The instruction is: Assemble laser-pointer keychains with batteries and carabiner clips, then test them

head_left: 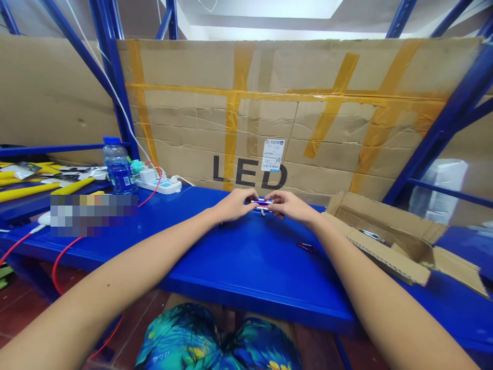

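Note:
My left hand (234, 204) and my right hand (288, 205) meet above the blue metal shelf top (246, 257), pinching a small shiny metal piece with red and purple parts (262, 205) between them. The fingers hide much of it, so its exact kind is hard to tell. A small red carabiner (306, 247) lies on the shelf top, just below and to the right of my right hand, not touching it.
An open cardboard box (385, 241) stands at the right. A water bottle (119, 169) and a white power strip (157, 181) with red and white cables sit at the back left. Yellow-handled tools (31, 191) lie further left. Taped cardboard (269, 118) and blue rack uprights stand behind.

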A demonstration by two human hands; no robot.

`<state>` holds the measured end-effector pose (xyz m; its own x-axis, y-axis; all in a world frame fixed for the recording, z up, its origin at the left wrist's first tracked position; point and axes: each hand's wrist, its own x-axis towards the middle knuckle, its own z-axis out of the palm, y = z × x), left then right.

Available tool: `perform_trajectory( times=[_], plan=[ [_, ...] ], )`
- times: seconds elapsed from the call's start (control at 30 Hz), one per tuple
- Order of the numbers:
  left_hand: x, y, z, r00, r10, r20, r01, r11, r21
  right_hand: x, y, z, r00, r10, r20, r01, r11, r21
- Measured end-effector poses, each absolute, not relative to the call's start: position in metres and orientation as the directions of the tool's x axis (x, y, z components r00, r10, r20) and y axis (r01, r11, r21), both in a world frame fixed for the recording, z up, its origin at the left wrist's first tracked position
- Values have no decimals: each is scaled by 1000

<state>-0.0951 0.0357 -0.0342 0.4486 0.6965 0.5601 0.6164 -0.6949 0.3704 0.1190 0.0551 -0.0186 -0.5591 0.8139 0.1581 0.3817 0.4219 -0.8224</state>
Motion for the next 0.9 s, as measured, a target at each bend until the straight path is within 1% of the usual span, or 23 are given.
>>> perform_trajectory(
  times=[0.1,0.27,0.33,0.4,0.47,0.53,0.63,0.9],
  plan=[
    [-98,36,-35,426,707,565,642,-676,362,122,61,-20,-536,813,227,450,503,-738],
    [-99,42,-34,430,705,564,691,-659,297,120,70,-27,-501,772,391,625,635,-453],
    [-98,55,-30,439,721,536,732,-633,252,116,80,-27,-490,757,432,687,641,-342],
    [-97,76,-23,438,744,504,762,-605,232,110,96,-26,-456,774,440,760,595,-260],
    [-95,101,-18,412,788,458,782,-564,266,103,115,-25,-418,802,428,811,541,-223],
    [-95,127,-17,379,826,416,807,-515,287,96,134,-25,-409,830,379,843,503,-193],
    [-96,155,-23,365,854,372,819,-484,308,90,157,-29,-413,850,326,859,483,-170],
    [-92,175,-35,352,897,266,840,-429,333,94,183,-51,-430,863,265,863,479,-160]
  ],
)
